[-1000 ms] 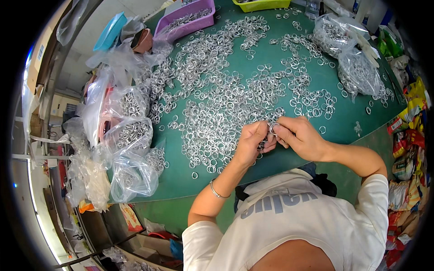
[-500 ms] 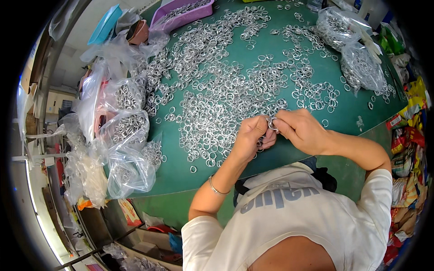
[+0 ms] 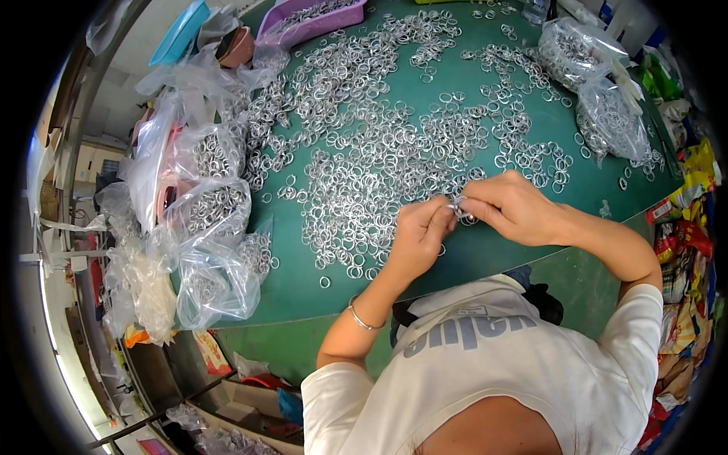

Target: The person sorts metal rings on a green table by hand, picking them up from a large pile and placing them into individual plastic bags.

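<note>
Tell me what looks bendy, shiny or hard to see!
Head view: the edge of the flat green tabletop curves; head view: white glare streaks clear crumpled plastic bags; head view: the silver metal piece between the bare left hand and bare right hand is too small to make out.

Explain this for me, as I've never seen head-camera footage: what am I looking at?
There is no machine here, just a person working bare-handed. Every picture comes from a head-worn fisheye camera looking down, which bends straight edges. On the green table lie many loose silvery rings, with clear plastic bags of similar rings at both sides and a purple basket toward the far side. Near the close edge, the left hand and right hand pinch a small metal ring between them; I can't tell whether more is held.
</note>
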The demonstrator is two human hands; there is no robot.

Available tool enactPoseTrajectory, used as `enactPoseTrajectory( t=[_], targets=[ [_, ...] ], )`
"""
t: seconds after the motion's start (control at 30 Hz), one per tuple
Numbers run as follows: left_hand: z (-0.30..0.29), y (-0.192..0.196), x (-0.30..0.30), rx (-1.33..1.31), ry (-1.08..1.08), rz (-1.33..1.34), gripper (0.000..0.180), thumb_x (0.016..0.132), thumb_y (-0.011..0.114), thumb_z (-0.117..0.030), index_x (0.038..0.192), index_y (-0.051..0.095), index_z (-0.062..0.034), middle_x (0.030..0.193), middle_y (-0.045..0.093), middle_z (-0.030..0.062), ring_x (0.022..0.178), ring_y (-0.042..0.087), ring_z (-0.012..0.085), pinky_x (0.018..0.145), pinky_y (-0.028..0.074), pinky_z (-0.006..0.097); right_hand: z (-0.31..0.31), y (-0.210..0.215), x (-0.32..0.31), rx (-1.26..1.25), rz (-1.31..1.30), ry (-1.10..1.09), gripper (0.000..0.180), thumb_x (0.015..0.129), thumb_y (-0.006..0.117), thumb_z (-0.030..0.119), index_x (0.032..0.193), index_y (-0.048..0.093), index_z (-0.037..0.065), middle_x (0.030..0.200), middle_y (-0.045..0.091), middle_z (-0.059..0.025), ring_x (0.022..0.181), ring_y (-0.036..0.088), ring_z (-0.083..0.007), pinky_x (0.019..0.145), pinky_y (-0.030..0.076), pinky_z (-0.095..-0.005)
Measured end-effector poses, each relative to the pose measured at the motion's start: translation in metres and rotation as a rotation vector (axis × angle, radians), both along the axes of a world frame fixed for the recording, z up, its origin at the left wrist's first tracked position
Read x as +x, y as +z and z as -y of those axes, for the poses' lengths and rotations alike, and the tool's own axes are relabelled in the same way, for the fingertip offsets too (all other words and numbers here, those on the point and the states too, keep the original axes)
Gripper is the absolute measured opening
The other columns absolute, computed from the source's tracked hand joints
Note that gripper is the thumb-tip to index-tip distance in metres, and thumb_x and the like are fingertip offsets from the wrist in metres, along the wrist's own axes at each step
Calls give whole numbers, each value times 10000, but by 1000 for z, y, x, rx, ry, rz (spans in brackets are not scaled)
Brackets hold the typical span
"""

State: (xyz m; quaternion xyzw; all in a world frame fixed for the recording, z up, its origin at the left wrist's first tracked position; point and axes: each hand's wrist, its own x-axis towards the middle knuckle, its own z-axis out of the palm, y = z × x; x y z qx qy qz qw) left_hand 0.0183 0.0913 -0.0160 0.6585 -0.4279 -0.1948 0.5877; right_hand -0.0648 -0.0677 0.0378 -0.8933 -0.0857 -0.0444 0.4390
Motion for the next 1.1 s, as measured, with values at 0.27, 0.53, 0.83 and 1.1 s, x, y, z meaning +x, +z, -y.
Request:
enactPoseTrajectory(
  t=[0.27,0.53,0.83,1.1],
  targets=[
    [-6,16,11,52,-193,27,221,851,488,-106,664,500,12,526,468,88,448,461,223,453,364,321,0,21,4,577,-688,-99,308,911,460,221,705,539,6,560,481,1,488,414,-54,424,326,-229],
    [-8,5,16,2,-315,-429,380,919,431,-260,632,466,-13,523,439,31,439,386,104,407,297,245,-6,19,1,351,-342,-72,347,908,460,234,671,537,-7,545,476,-9,493,413,-58,437,332,-241],
    [-6,-5,8,-154,-486,-998,435,928,391,-362,658,441,-24,502,360,11,414,304,81,364,217,217,-7,16,1,347,-464,-108,343,899,469,249,682,529,-10,549,506,-57,487,465,-112,462,362,-271],
    [-11,3,10,-51,-576,-1428,410,932,383,-323,617,402,-62,472,322,-5,363,252,73,316,162,216,-15,5,-5,82,6,-43,259,769,655,216,825,526,-2,679,582,-133,591,584,-284,512,432,-333]
  ],
)
